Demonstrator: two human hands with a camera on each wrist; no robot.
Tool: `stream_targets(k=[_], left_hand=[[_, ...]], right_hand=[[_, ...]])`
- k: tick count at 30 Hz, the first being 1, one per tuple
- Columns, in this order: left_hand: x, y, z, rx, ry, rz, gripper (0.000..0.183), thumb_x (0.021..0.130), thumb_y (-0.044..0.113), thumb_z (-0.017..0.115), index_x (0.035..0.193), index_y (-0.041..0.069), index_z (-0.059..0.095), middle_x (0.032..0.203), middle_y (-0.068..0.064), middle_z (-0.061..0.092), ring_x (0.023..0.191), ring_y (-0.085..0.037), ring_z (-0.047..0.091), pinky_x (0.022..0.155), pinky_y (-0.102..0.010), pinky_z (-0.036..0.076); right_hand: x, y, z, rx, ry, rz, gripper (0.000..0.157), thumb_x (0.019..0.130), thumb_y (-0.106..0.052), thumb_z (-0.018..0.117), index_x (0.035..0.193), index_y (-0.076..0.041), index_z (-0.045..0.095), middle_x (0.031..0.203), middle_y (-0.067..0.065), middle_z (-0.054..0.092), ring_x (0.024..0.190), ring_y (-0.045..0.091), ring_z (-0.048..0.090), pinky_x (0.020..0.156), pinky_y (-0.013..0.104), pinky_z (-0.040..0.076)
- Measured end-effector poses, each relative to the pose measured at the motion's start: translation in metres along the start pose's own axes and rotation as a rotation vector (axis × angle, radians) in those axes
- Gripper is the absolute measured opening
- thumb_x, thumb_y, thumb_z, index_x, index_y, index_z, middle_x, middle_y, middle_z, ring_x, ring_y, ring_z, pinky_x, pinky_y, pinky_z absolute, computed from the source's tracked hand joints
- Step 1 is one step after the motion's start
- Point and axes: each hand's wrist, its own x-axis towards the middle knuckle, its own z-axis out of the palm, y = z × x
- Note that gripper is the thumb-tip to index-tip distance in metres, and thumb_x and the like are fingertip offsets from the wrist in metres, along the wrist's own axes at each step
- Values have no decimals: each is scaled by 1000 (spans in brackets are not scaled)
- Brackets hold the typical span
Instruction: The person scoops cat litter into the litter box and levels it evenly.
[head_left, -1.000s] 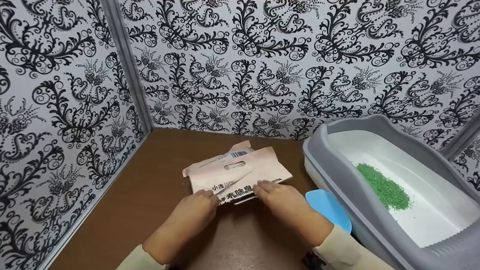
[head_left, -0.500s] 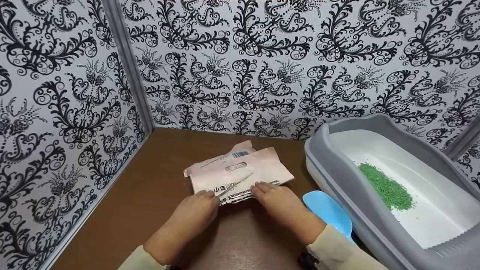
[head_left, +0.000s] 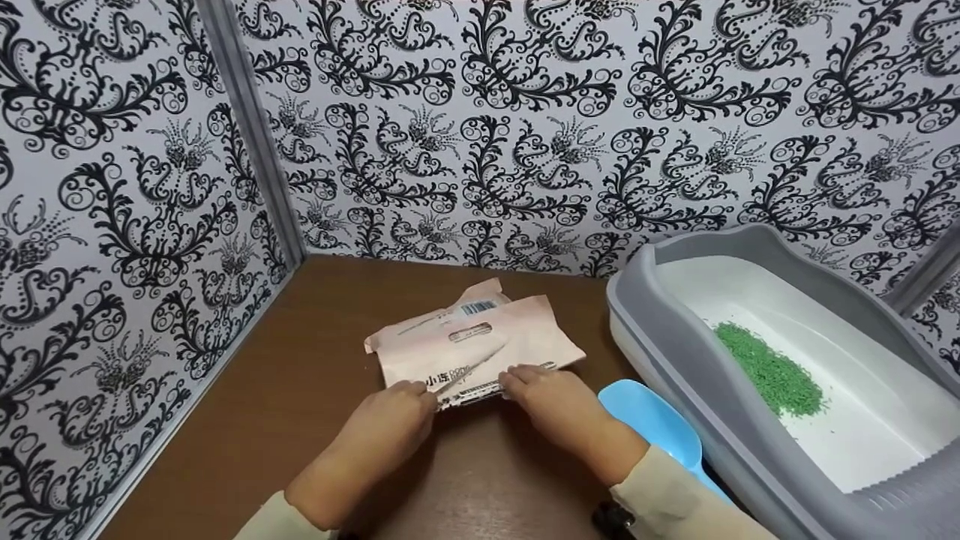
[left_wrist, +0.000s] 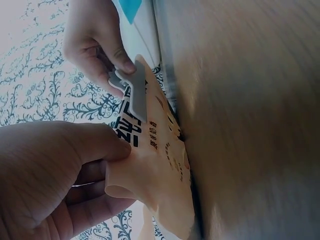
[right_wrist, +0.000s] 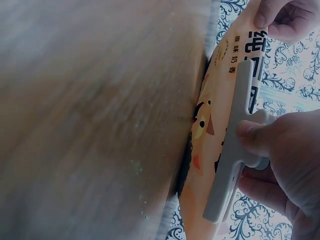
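A pale pink printed bag (head_left: 525,334) lies on the brown table, its near edge lifted toward me. My left hand (head_left: 390,424) pinches that edge at its left corner; in the left wrist view the thumb lies on the orange-tinted bag (left_wrist: 160,190) beside black lettering. My right hand (head_left: 559,405) grips a light grey bag clip (right_wrist: 230,150) between thumb and fingers. The long bar of the clip lies along the bag's edge, over part of the print. In the head view the clip is mostly hidden by the bag and the right hand.
A grey-rimmed litter box (head_left: 637,300) stands on the right, with green pellets (head_left: 772,371) heaped on its white floor. Between it and my right forearm lies a blue scoop (head_left: 656,420). Patterned panels (head_left: 465,135) enclose the table at the back and left.
My right hand has shifted slightly left along the bag's edge. Large black lettering on the near edge has turned out of sight. More of the blue scoop shows.
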Motion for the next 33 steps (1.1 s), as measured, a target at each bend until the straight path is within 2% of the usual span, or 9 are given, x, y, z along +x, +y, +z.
stream_targets(k=[6,11,22,33], left_hand=[[-2,0,1,6,17,-7,17,82,6,78,74,10,64,72,-1,60,68,-21,61,52,-35,52],[-4,1,2,0,0,-6,19,82,6,78,72,11,63,72,-1,60,67,-20,60,52,-34,51],[-4,2,4,-5,6,-1,20,82,6,78,70,11,62,70,0,61,66,-20,60,51,-34,50],[-3,4,6,-41,-46,-8,19,83,13,81,71,14,66,72,2,61,66,-20,61,51,-35,50]], right_hand=[[0,-2,0,21,-16,3,17,97,-18,72,112,-12,74,106,0,75,99,16,74,81,31,62],[0,-2,0,26,-32,-15,14,96,-16,72,109,-12,73,99,-2,74,94,16,73,78,31,61],[0,-2,1,34,-31,-14,9,97,-20,72,103,-14,71,95,-3,72,91,16,72,75,31,60],[-3,-1,-3,16,-56,-28,6,95,-21,74,95,-17,70,89,-4,69,84,17,70,67,31,58]])
